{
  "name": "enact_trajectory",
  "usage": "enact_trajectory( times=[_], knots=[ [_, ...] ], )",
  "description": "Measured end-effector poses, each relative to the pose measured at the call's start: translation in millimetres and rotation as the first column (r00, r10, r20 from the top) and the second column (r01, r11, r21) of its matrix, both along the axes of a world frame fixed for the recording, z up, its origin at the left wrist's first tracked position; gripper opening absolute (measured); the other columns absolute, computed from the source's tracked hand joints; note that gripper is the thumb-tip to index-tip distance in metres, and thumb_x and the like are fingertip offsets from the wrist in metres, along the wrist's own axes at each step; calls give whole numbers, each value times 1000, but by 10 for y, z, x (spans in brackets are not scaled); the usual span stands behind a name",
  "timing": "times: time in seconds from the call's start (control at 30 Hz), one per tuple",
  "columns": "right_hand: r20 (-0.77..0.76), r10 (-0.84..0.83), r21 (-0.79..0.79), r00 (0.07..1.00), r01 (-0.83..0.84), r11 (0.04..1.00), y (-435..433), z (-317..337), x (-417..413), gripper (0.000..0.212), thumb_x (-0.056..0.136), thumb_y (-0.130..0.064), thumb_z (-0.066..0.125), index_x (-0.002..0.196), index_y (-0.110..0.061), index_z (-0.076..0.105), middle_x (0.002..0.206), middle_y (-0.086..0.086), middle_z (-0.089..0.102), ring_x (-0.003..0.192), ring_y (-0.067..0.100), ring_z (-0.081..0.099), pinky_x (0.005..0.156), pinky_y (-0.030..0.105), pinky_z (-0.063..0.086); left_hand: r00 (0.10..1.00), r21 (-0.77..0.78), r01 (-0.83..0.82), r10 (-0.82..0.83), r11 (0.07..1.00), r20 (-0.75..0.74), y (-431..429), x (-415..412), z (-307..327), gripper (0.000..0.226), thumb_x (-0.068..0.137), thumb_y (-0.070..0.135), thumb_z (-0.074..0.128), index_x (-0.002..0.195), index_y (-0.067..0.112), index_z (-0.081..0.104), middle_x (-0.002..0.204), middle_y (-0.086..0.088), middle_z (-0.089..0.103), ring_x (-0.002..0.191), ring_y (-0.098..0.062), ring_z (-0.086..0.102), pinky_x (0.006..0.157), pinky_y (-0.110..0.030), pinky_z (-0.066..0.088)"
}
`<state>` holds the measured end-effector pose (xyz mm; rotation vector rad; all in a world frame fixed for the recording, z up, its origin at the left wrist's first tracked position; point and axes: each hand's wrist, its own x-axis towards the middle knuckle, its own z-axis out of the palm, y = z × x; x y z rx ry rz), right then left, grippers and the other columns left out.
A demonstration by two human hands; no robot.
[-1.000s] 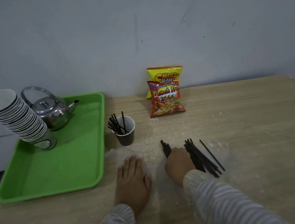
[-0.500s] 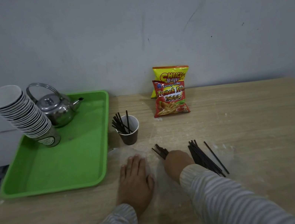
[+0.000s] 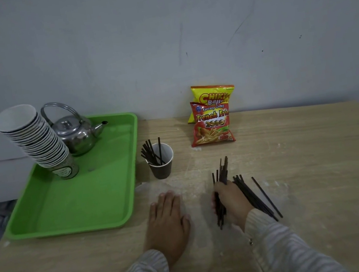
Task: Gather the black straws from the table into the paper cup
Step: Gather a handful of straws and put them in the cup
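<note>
Head view: right hand (image 3: 232,200) clasps a bundle of thin black straws (image 3: 220,176) at centre for the brown paper cup (image 3: 161,162); left hand (image 3: 167,218) rests flat, empty.

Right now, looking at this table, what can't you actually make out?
All from the head view:
- Right hand: its fingers are curled under, so how they grip the bunch of straws is hidden, and the count blurs together.
- Paper cup: its wall hides the lower ends of the straws inside.
- Yellow snack bag: the red bag covers its lower half.
- Kettle: the cup stack hides its left side.
</note>
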<state>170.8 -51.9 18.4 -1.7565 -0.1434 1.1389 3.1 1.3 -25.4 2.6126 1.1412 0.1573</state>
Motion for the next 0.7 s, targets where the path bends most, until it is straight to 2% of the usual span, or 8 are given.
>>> enact_trajectory(
  times=[0.07, 0.13, 0.27, 0.37, 0.47, 0.57, 0.6, 0.7],
  knots=[
    [-168, -132, 70, 977, 146, 987, 56, 31, -21, 16, 86, -4, 40, 73, -8, 47, 54, 7, 47, 40, 17, 44, 38, 26, 38, 999, -47, 2, -1, 999, 33, 12, -6, -3, 55, 87, 35, 37, 137, 13, 34, 149, -9, 34, 140, -27, 22, 114, -46, 16],
    [-263, -175, 140, 949, 217, 966, 150, 93, -21, 13, 87, -1, 41, 77, -8, 46, 54, 6, 46, 39, 14, 41, 36, 24, 36, 993, -104, -5, 17, 995, 120, 38, -12, 6, 55, 89, 31, 41, 140, 15, 27, 153, -7, 26, 142, -21, 12, 116, -38, 9],
    [-393, -164, 346, 905, 311, 885, 437, 343, -4, 10, 94, -6, 43, 86, -11, 48, 59, 2, 44, 40, 11, 40, 35, 22, 36, 916, -166, -57, 117, 985, 383, 128, -27, 219, 55, 88, 22, 49, 138, 11, 31, 149, -10, 33, 139, -19, 21, 113, -29, 14],
    [-389, -161, 446, 907, 338, 829, 711, 577, 0, 10, 94, -16, 50, 87, -12, 56, 53, -2, 42, 36, 8, 36, 33, 19, 31, 828, -174, -151, 220, 973, 515, 310, -5, 385, 55, 87, 24, 54, 135, 11, 32, 143, -13, 38, 133, -23, 30, 110, -33, 23],
    [-373, -183, 515, 910, 367, 775, 992, 784, -33, 23, 89, -28, 59, 71, -14, 55, 43, -6, 37, 30, 7, 31, 32, 16, 25, 719, -281, -209, 342, 937, 605, 560, 45, 522, 63, 82, 34, 57, 135, 17, 30, 141, -9, 35, 130, -18, 30, 106, -37, 30],
    [-325, -212, 599, 922, 374, 708, 1262, 905, -99, 37, 87, -34, 60, 56, -18, 46, 37, -7, 32, 28, 8, 29, 31, 16, 24, 642, -419, -131, 399, 899, 655, 793, 111, 603, 72, 70, 39, 65, 131, 37, 26, 130, 13, 39, 120, 4, 30, 100, -19, 26],
    [-293, -236, 621, 926, 372, 689, 1345, 919, -120, 40, 87, -35, 61, 54, -19, 44, 36, -7, 33, 28, 9, 29, 32, 16, 25, 635, -468, -79, 406, 880, 657, 864, 131, 606, 72, 69, 39, 67, 128, 41, 26, 130, 18, 40, 119, 7, 32, 99, -17, 27],
    [-180, -311, 648, 933, 351, 676, 1561, 872, -162, 35, 84, -37, 64, 64, -16, 45, 39, -4, 37, 29, 12, 34, 33, 19, 30, 632, -565, 58, 408, 823, 659, 1048, 189, 546, 75, 70, 32, 71, 132, 34, 28, 130, 19, 45, 118, 10, 42, 102, -24, 34]
  ],
)
